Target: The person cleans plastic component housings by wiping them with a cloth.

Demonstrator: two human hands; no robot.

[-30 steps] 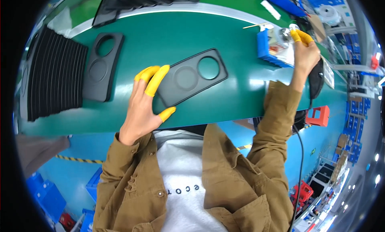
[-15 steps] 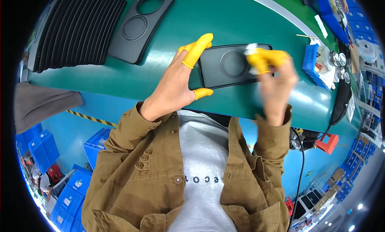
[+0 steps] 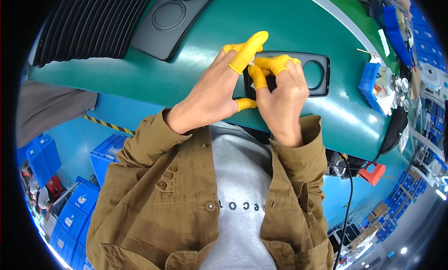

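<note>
A flat black rectangular panel lies on the green table in front of me, a large round hole through its right end. My left hand, in yellow finger cots, spreads around the panel's left end, with the index finger over the upper corner and the thumb by the lower one. Also in yellow cots, my right hand pinches a small white wipe against the panel's left part. The wipe is mostly hidden by the fingers. That hand also covers the panel's middle.
Another black panel with a round recess and hole lies at the far left, beside a row of several upright black panels. On the right of the green table stands a blue bin with small items and round metal pieces.
My right hand has slid the wipe leftward from the panel's right end to its left end, uncovering the round hole. My left hand stays at the left end. The whole view has shifted slightly.
</note>
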